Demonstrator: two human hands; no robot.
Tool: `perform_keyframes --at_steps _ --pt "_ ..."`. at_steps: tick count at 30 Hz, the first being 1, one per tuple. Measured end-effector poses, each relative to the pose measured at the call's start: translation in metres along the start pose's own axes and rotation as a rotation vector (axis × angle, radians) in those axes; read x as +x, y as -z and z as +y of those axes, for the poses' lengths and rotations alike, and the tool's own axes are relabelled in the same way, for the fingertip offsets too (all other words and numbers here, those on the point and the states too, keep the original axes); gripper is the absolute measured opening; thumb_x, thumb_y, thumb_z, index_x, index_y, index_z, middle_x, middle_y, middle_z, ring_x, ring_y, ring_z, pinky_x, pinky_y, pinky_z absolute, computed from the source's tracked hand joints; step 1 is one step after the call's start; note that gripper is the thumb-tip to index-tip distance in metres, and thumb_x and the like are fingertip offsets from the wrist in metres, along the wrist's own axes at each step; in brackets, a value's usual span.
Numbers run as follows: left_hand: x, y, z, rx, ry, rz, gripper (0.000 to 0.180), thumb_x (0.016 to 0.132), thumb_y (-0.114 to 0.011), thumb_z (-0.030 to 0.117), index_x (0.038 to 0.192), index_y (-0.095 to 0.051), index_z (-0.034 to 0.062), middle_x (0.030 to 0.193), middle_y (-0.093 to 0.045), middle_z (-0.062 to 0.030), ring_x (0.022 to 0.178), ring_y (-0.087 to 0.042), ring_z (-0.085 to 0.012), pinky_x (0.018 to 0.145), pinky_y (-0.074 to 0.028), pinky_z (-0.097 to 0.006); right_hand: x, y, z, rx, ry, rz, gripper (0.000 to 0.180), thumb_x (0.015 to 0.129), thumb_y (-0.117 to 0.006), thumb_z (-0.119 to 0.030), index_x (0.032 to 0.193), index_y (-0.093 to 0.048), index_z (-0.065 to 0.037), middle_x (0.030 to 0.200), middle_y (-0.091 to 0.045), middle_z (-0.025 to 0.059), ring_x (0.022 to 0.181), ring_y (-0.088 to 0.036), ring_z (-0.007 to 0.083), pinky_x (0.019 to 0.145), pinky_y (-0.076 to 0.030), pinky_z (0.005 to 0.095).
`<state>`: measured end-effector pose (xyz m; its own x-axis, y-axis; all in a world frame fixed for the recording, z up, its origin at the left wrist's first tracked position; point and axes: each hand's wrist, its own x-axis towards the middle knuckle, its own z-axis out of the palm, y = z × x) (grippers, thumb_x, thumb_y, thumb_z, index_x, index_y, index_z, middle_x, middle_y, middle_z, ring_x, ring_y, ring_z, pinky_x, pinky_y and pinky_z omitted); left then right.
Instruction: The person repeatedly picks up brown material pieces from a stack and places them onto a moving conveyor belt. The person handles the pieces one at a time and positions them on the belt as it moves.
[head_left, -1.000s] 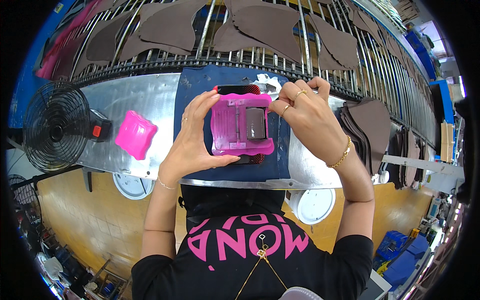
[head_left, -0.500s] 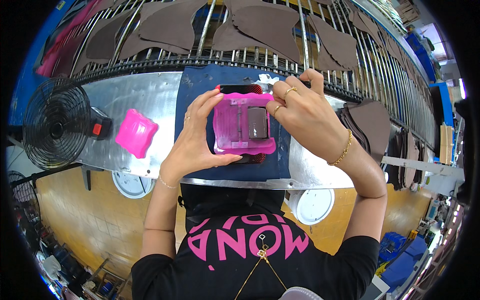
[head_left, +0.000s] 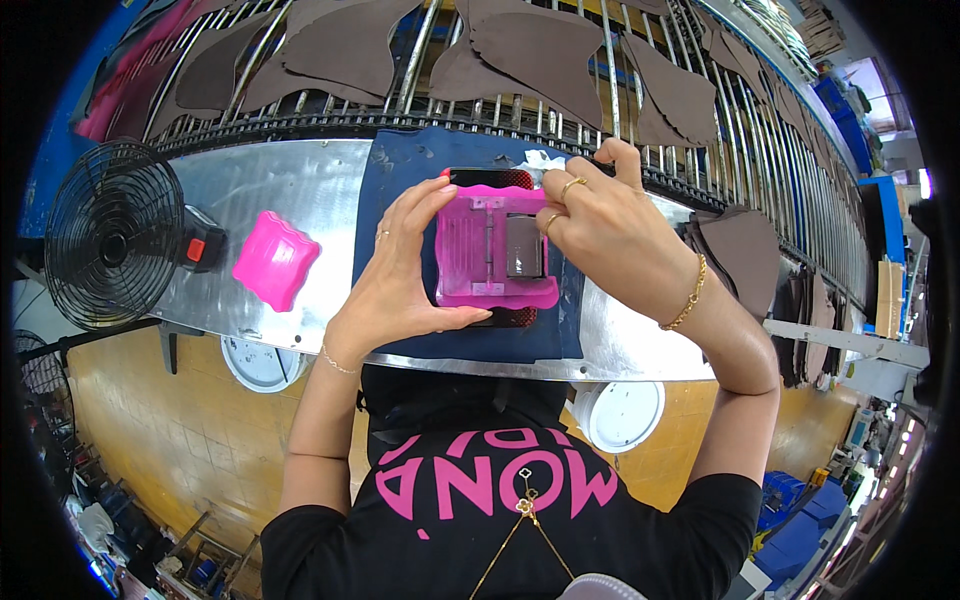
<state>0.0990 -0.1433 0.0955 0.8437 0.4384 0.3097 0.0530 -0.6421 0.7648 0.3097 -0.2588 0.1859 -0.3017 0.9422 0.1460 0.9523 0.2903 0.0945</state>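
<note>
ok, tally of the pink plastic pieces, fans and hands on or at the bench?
Pink plastic pieces: 2, the frame gripped by the left hand and right hand, and a loose pink block on the metal bench.
Black fans: 1, the fan at the bench's left end.
Hands: 2.
Total: 5.

A bright pink plastic template (head_left: 492, 248), rectangular with wavy edges, is lying flat on a dark blue mat (head_left: 400, 190). A dark brown piece (head_left: 524, 247) is sitting in its right half, and a dark red-edged panel (head_left: 487, 178) is showing beneath.
</note>
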Motion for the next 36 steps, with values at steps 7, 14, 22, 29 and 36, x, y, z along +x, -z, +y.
perform_keyframes --at_steps 7,14,22,29,36 --pt "0.000 -0.001 0.001 -0.010 -0.002 0.001 0.111 0.056 -0.089 0.039 0.144 -0.027 0.0130 0.147 -0.033 -0.0162 0.136 -0.033 -0.0366 0.113 -0.026 -0.048 -0.002 0.001 0.004 0.041 0.019 -0.068 0.006 0.078 -0.062 -0.008 0.077 -0.068 -0.006 0.083 -0.054 0.0033 0.090 -0.055 0.0176 0.096 -0.032 0.0439" --pt "0.002 -0.006 0.005 -0.004 0.000 0.000 0.111 0.056 -0.089 0.039 0.144 -0.027 0.0125 0.147 -0.035 -0.0167 0.137 -0.033 -0.0359 0.113 -0.025 -0.047 -0.018 -0.008 0.018 0.203 -0.003 -0.068 0.005 0.078 -0.066 -0.010 0.081 -0.070 -0.012 0.082 -0.054 0.0003 0.087 -0.055 0.0155 0.093 -0.030 0.0412" --pt "0.003 -0.010 0.006 -0.009 -0.008 -0.004 0.110 0.056 -0.089 0.036 0.144 -0.028 0.0104 0.147 -0.035 -0.0171 0.138 -0.032 -0.0356 0.114 -0.025 -0.046 -0.032 -0.029 0.043 0.608 -0.108 -0.198 0.006 0.082 -0.069 -0.020 0.081 -0.071 -0.014 0.081 -0.057 -0.0016 0.083 -0.053 0.0145 0.085 -0.029 0.0349" --pt "0.004 -0.014 0.010 -0.023 0.006 -0.007 0.112 0.055 -0.090 0.034 0.144 -0.027 0.0109 0.148 -0.033 -0.0177 0.138 -0.031 -0.0358 0.114 -0.026 -0.046 -0.045 -0.039 0.049 0.962 -0.246 -0.214 0.010 0.079 -0.074 -0.018 0.083 -0.070 -0.009 0.079 -0.057 0.0008 0.077 -0.054 0.0170 0.076 -0.039 0.0331" --pt "0.004 -0.015 0.005 -0.026 0.004 -0.017 0.114 0.055 -0.091 0.034 0.146 -0.026 0.0121 0.149 -0.032 -0.0177 0.138 -0.031 -0.0359 0.114 -0.027 -0.046 -0.056 -0.050 0.051 1.053 -0.269 -0.018 0.010 0.078 -0.075 -0.012 0.084 -0.070 -0.006 0.077 -0.057 0.0018 0.077 -0.055 0.0163 0.070 -0.046 0.0297"
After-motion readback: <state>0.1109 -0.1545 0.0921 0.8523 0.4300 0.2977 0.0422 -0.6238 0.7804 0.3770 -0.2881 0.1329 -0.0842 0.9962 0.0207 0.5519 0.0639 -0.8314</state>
